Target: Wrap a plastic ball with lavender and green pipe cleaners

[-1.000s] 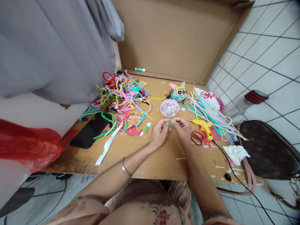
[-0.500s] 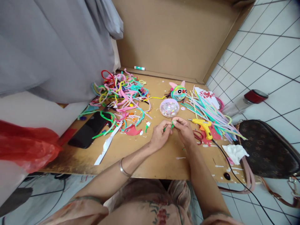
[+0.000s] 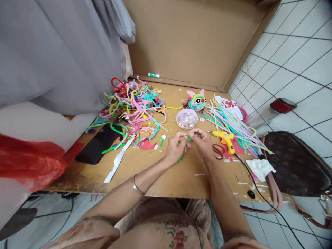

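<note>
My left hand [image 3: 175, 148] and my right hand [image 3: 203, 143] meet over the middle of the wooden table [image 3: 168, 176]. Both pinch a short green pipe cleaner [image 3: 184, 147] held between them; its lower end hangs down by my left palm. Just beyond my fingers stands a clear pink-rimmed ball [image 3: 187, 119] filled with small beads. Behind it sits a small striped figure with pink ears and big eyes [image 3: 197, 102].
A tangle of coloured pipe cleaners [image 3: 135, 103] lies at the left, straight ones [image 3: 230, 124] at the right. A yellow glue gun [image 3: 225, 140], red scissors [image 3: 218, 151], a black phone [image 3: 97, 145], a brown handbag [image 3: 295, 166], a red-capped jar [image 3: 272, 112], a tissue [image 3: 260, 167] and a red bag [image 3: 28, 162] surround them.
Both hands stay pinched on the green pipe cleaner, shifting slightly. Its lower end now hangs out below my left hand, as it did a second ago.
</note>
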Available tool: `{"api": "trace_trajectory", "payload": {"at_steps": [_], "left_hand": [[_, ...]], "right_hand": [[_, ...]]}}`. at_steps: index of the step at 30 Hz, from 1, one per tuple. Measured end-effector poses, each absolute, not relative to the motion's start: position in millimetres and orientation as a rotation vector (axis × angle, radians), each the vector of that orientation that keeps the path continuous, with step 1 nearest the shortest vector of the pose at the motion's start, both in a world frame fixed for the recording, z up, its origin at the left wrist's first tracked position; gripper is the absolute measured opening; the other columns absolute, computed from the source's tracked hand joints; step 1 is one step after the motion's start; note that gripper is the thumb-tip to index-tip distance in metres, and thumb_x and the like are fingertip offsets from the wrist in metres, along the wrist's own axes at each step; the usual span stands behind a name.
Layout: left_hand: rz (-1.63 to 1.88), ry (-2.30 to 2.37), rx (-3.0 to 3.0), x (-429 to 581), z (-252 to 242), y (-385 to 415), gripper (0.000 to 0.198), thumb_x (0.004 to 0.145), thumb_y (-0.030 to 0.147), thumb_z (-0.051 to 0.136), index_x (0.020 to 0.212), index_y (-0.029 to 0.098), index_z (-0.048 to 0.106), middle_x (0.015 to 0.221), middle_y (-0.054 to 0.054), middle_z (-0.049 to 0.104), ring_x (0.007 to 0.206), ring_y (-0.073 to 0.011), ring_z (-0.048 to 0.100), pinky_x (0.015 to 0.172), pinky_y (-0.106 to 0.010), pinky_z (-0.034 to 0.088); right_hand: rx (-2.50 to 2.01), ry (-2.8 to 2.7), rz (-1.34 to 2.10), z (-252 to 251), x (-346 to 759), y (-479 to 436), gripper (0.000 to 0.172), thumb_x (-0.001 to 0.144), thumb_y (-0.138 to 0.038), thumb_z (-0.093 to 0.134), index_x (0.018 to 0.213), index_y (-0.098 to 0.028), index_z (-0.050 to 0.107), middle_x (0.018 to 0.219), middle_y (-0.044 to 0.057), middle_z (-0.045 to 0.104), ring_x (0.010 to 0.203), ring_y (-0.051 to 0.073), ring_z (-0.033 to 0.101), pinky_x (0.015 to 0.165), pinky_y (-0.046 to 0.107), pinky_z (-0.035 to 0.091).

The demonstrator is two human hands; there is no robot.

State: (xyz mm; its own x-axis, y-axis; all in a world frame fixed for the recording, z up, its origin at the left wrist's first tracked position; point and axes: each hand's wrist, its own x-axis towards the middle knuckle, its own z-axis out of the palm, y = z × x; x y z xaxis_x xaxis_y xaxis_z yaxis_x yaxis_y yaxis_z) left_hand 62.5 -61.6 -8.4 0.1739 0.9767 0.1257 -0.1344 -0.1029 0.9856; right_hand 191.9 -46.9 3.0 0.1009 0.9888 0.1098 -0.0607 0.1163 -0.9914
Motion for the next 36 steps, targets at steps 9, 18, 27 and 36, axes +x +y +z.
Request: {"api": "trace_trajectory", "payload": {"at_steps": [9,18,27,36], "left_hand": [[1.198,0.910,1.352,62.3,-9.5,-63.9,0.024,0.089,0.041,0.051,0.083,0.019,0.052,0.056,0.005,0.058,0.043,-0.0070,0.045,0.045,-0.019,0.035],[1.196,0.977,1.339,57.7,-8.4,-61.4,0.025,0.088,0.043,0.053,0.082,0.019,0.052,0.056,0.005,0.059,0.043,-0.0077,0.044,0.046,-0.020,0.034],[1.222,0.980,1.358,58.4,-8.0,-63.8,0.019,0.089,0.036,0.051,0.081,0.019,0.053,0.054,0.007,0.052,0.048,-0.0088,0.043,0.053,-0.021,0.036],[1.281,1.012,1.402,53.6,-6.9,-58.6,0.014,0.090,0.029,0.050,0.082,0.019,0.053,0.052,0.008,0.047,0.048,-0.0088,0.042,0.054,-0.020,0.035]], "right_hand": [[-0.996,-0.956,1.371,-1.2,193.2,-46.0,0.027,0.059,-0.039,0.084,0.065,-0.021,0.065,0.059,-0.003,0.056,0.054,0.011,0.047,0.053,0.025,0.039],[-1.285,-1.287,0.735,0.8,196.6,-49.2,0.033,0.083,-0.053,0.056,0.075,-0.022,0.062,0.073,0.001,0.061,0.069,0.017,0.055,0.069,0.033,0.047],[-2.242,-1.348,-0.288,10.2,277.9,-74.9,0.040,0.091,-0.036,0.047,0.116,-0.009,0.062,0.116,0.024,0.061,0.109,0.036,0.058,0.092,0.048,0.042],[-2.488,-1.335,0.084,-3.9,324.7,-63.2,0.008,0.070,-0.020,0.061,0.076,-0.016,0.065,0.077,0.012,0.067,0.078,0.028,0.064,0.071,0.037,0.043]]}}
